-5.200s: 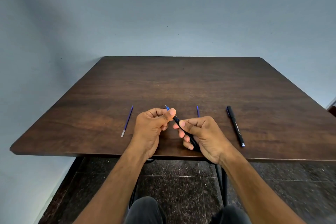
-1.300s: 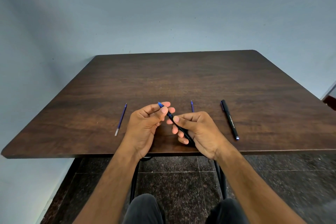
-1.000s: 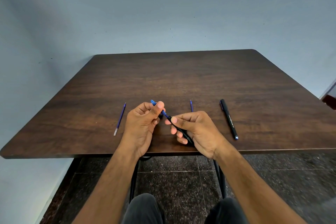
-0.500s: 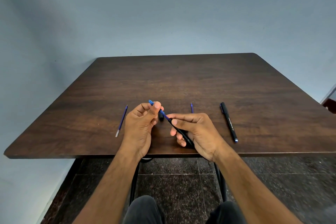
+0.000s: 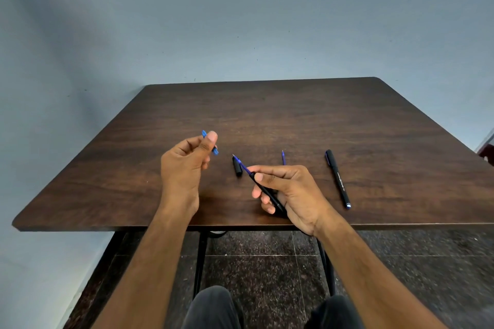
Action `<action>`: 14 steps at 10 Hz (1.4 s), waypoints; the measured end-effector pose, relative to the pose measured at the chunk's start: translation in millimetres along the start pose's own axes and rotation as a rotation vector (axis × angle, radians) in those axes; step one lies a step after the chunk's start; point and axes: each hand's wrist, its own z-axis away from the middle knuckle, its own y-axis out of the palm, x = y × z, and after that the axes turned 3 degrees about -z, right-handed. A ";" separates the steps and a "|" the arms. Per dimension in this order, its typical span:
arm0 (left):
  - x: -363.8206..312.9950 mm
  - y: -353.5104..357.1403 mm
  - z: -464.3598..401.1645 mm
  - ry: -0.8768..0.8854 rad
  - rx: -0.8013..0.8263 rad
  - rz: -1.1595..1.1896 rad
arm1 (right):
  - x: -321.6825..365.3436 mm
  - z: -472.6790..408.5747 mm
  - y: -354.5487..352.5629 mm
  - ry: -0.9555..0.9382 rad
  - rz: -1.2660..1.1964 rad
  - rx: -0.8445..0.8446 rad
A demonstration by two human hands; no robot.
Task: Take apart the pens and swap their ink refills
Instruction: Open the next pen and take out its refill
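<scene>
— Two hands over the bench (image 5: 347,120); what does each hold?

— The left hand (image 5: 184,165) is raised above the wood, thumb and fingers pinching a small blue pen piece (image 5: 211,143); its blue ends poke out above and below the thumb. The right hand (image 5: 288,192) has its fingers curled round a black pen barrel (image 5: 267,192), with the thumb laid along it.

— Is the refill in that barrel?

— Yes: a blue ink refill (image 5: 242,167) sticks out of the barrel's front end, its fine tip pointing up and to the left, away from the person.

— Do the two hands touch?

— No, they are apart, with bare wood between them.

— What lies on the bench?

— A short black cap (image 5: 237,170) lies just beside the exposed refill, under its tip. Behind the right hand the end of a second blue refill (image 5: 283,159) shows; the rest is hidden by the knuckles. To the right, well apart from the hand, lies a whole black pen (image 5: 338,179) with pale lettering on its body, one end toward the near edge.

— Anything else?

— Dark speckled floor (image 5: 262,270) under the bench, and the person's dark-clothed knees (image 5: 213,307) at the bottom edge.
</scene>
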 end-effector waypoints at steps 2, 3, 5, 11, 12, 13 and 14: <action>17.7 -4.3 7.4 0.088 0.104 -0.744 | 1.2 -0.2 1.3 -0.010 0.000 -0.008; 21.3 1.6 11.7 0.067 0.112 -0.868 | 1.8 0.4 2.2 -0.018 0.000 -0.019; 21.8 10.8 18.2 0.101 0.123 -1.072 | 2.2 1.8 3.1 -0.019 0.001 -0.032; 8.0 9.2 38.9 0.310 -0.008 -0.739 | 0.7 1.2 2.7 -0.031 0.025 -0.039; 9.7 11.2 43.0 0.223 0.086 -0.629 | -0.2 1.0 1.8 -0.033 0.032 -0.032; 12.9 15.6 43.3 0.085 0.158 -0.460 | -0.3 0.9 0.8 -0.035 0.041 -0.026; 13.9 19.5 42.0 0.013 0.155 -0.297 | -0.1 1.5 0.7 -0.027 0.032 -0.026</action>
